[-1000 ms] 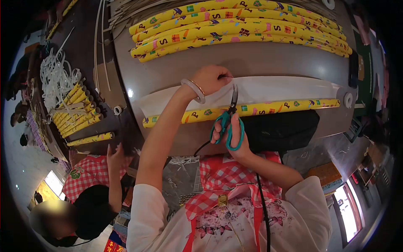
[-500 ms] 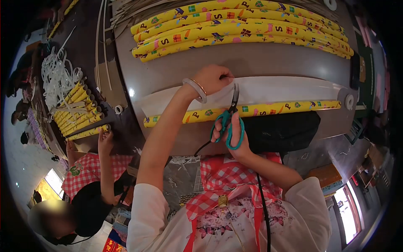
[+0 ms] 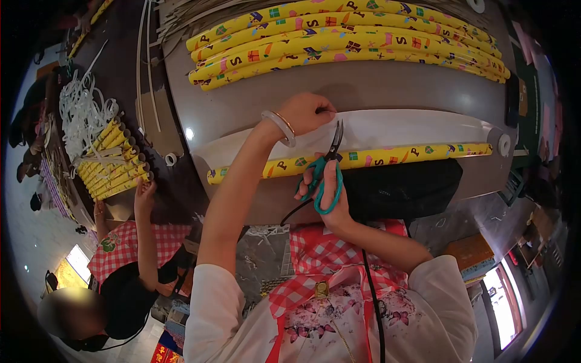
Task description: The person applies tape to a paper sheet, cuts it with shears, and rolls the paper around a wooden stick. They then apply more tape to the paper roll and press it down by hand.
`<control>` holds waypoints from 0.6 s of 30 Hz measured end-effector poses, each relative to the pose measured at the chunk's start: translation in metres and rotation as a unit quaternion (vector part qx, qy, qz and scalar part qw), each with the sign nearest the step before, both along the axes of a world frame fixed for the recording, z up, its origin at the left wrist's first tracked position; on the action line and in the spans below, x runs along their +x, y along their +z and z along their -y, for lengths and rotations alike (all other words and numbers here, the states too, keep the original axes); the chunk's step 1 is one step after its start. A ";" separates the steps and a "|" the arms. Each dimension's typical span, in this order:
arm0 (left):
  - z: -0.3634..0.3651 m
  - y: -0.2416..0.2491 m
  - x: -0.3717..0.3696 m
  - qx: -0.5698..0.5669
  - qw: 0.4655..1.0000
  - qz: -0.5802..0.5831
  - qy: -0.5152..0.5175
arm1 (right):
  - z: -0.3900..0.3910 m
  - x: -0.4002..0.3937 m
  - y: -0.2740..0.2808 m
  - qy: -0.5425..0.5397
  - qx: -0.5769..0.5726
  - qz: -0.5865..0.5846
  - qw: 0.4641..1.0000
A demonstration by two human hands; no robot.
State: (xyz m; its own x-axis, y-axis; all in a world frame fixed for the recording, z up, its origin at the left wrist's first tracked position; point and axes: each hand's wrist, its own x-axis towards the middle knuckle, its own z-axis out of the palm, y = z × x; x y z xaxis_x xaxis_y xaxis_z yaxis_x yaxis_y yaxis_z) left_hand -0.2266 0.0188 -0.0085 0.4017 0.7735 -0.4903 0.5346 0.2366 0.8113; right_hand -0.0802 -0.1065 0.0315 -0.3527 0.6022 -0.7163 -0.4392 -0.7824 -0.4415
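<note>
My left hand (image 3: 307,114), with a bracelet at the wrist, is pinched at the upper edge of a white sheet (image 3: 387,126); what is between its fingertips is too small to make out. My right hand (image 3: 327,187) holds teal-handled scissors (image 3: 334,145), blades slightly apart and pointing up, just below my left fingertips. Beneath the blades, a yellow patterned roll (image 3: 417,153) lies along the lower edge of the white sheet. Black cloth (image 3: 399,189) lies right of my right hand.
Several yellow rolls (image 3: 345,41) lie across the far side. A tape roll (image 3: 503,144) sits at the right. At left, a co-worker's hand (image 3: 144,190) touches a stack of short yellow tubes (image 3: 115,166), beside tangled white strips (image 3: 85,112).
My right hand and the scissors have shifted slightly left. My left hand has barely moved. The co-worker's hand has moved a little left and up at the tube stack.
</note>
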 end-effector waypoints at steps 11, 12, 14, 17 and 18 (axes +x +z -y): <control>-0.001 0.001 0.000 0.004 1.000 -0.003 -0.024 | -0.001 -0.002 0.001 0.025 0.018 0.052 0.998; -0.001 0.001 0.000 0.004 1.000 -0.003 -0.024 | -0.001 -0.002 0.002 0.024 0.018 0.055 0.998; -0.001 0.002 0.001 -0.006 1.000 -0.005 -0.012 | -0.001 -0.003 0.001 0.023 0.017 0.058 0.998; -0.001 0.001 0.001 -0.004 1.000 -0.004 -0.009 | 0.000 -0.003 -0.002 0.011 0.010 0.048 0.999; -0.001 0.002 0.002 -0.004 1.000 -0.004 -0.008 | 0.000 -0.002 -0.002 0.013 0.006 0.048 0.999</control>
State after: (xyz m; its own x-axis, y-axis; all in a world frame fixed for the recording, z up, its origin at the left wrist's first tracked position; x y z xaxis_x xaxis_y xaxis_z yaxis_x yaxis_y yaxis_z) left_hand -0.2243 0.0194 -0.0070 0.4092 0.7635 -0.4996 0.5449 0.2347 0.8050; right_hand -0.0820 -0.1068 0.0293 -0.2979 0.6025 -0.7404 -0.3740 -0.7873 -0.4902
